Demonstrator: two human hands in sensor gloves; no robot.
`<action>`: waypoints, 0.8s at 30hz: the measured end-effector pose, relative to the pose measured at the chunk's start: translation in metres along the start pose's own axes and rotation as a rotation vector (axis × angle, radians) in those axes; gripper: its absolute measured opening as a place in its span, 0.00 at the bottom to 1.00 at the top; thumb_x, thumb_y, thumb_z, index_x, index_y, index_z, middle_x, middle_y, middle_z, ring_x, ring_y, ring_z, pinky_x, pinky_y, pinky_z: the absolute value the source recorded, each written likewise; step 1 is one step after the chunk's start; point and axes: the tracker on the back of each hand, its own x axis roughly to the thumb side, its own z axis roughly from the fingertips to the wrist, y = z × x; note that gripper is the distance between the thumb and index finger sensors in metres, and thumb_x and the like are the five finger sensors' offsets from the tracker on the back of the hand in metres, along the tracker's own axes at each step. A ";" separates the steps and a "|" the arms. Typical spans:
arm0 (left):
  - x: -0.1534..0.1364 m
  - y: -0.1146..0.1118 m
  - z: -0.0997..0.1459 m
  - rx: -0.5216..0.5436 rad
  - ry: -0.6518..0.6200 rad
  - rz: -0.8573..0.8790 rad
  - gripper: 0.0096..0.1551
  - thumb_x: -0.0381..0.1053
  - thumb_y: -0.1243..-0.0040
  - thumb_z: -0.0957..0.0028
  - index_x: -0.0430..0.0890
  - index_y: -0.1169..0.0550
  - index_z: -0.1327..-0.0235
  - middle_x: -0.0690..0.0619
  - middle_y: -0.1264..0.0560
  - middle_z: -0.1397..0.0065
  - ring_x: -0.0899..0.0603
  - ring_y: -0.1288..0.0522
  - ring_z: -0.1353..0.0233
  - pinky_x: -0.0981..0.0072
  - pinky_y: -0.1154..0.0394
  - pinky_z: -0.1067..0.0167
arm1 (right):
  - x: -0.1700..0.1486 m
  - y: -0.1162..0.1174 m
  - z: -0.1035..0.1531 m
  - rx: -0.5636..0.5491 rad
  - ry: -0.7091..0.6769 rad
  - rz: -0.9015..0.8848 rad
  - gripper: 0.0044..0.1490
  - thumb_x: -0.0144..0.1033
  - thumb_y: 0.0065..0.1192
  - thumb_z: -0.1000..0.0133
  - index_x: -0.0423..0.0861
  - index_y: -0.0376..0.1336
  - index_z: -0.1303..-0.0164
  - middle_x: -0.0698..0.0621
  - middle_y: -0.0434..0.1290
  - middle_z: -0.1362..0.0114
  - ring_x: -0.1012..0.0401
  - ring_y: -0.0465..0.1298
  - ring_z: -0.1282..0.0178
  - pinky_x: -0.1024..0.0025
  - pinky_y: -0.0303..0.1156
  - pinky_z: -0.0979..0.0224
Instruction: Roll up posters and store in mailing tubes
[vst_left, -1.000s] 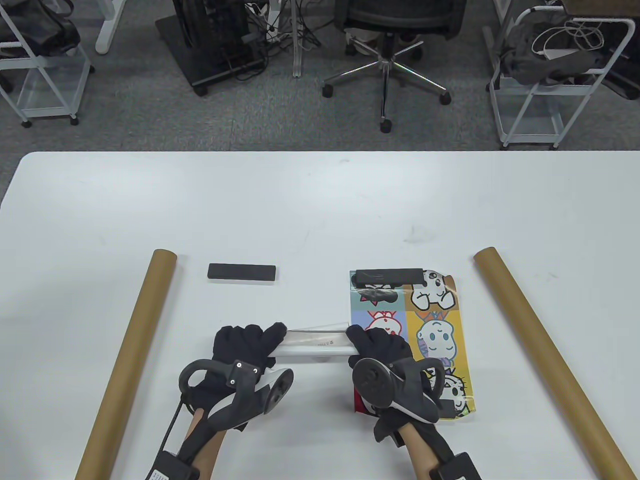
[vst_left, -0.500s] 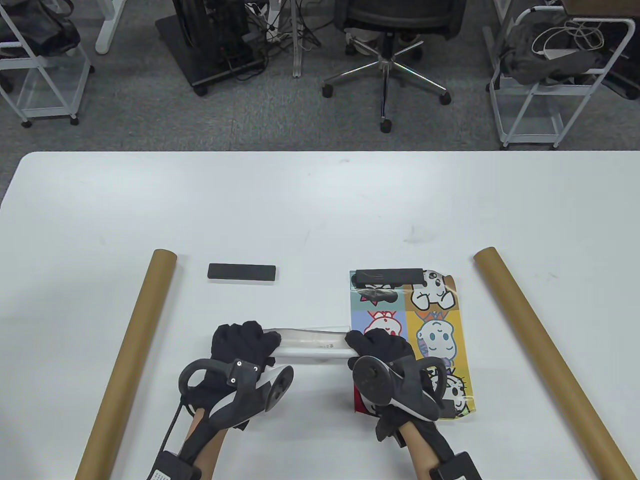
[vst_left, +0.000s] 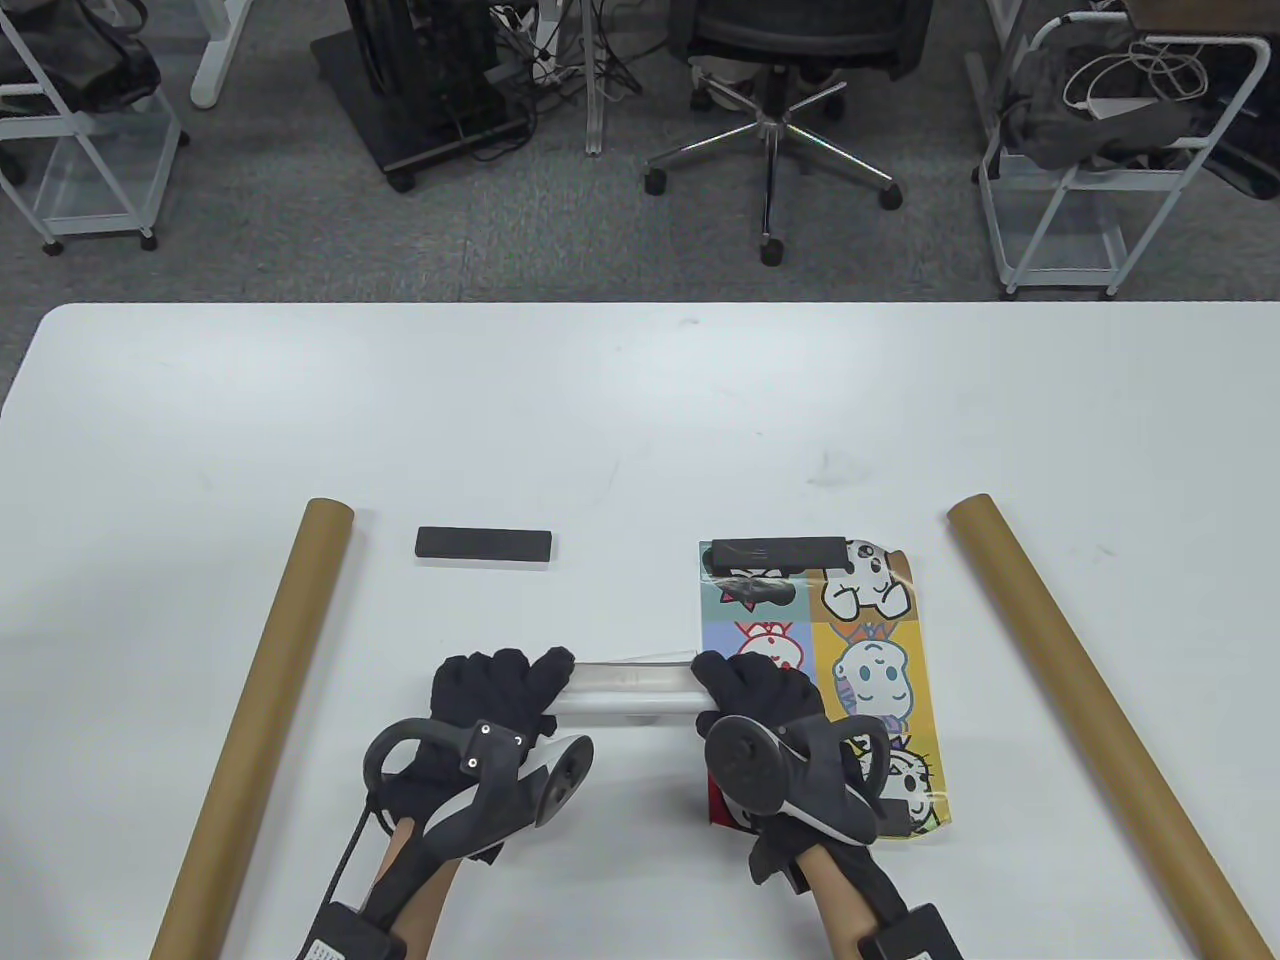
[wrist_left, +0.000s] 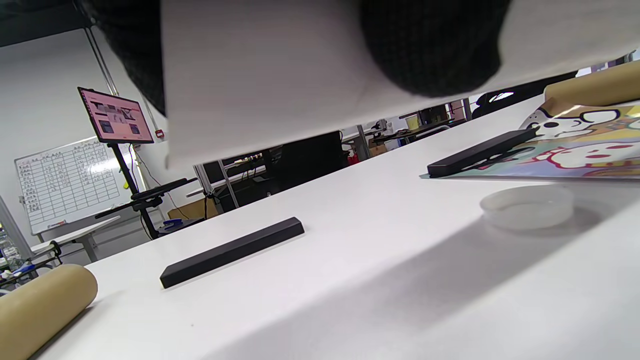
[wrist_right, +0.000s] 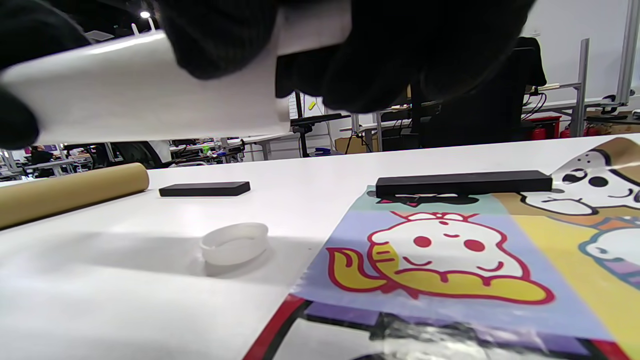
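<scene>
Both gloved hands hold a rolled white poster (vst_left: 625, 688) level above the table. My left hand (vst_left: 495, 690) grips its left end, my right hand (vst_left: 755, 690) its right end. The roll fills the top of the left wrist view (wrist_left: 280, 75) and the right wrist view (wrist_right: 150, 100). A second poster with cartoon figures (vst_left: 870, 670) lies flat at the right, partly under my right hand. A brown mailing tube (vst_left: 265, 710) lies at the left, another (vst_left: 1090, 720) at the right.
A black bar weight (vst_left: 484, 544) lies on the bare table; another (vst_left: 776, 554) rests on the flat poster's far edge. A white plastic cap (wrist_right: 234, 243) sits on the table under the roll, also seen in the left wrist view (wrist_left: 526, 206). Chairs and carts stand beyond the table.
The hands shifted slightly on the roll; the left fingers moved a little right along it. The roll stays at the same place. Nothing else moved.
</scene>
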 end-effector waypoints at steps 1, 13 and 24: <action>0.000 0.001 0.000 0.007 -0.002 -0.008 0.35 0.58 0.41 0.54 0.63 0.36 0.30 0.62 0.22 0.37 0.50 0.18 0.39 0.48 0.23 0.27 | 0.000 0.000 0.000 -0.002 0.004 0.016 0.36 0.38 0.58 0.46 0.43 0.60 0.26 0.40 0.68 0.28 0.47 0.75 0.41 0.35 0.66 0.27; -0.002 0.002 0.000 0.013 0.027 0.029 0.28 0.58 0.43 0.53 0.65 0.25 0.36 0.59 0.23 0.31 0.47 0.19 0.34 0.45 0.24 0.27 | -0.002 -0.001 0.000 0.010 0.037 0.023 0.34 0.40 0.55 0.47 0.48 0.62 0.28 0.42 0.69 0.30 0.48 0.76 0.44 0.37 0.67 0.27; 0.000 0.001 -0.001 0.015 0.001 0.012 0.38 0.59 0.42 0.53 0.62 0.38 0.27 0.62 0.23 0.36 0.50 0.19 0.39 0.47 0.23 0.27 | -0.006 -0.003 0.000 -0.015 0.030 0.008 0.35 0.40 0.60 0.48 0.46 0.62 0.29 0.43 0.69 0.30 0.49 0.76 0.44 0.38 0.68 0.27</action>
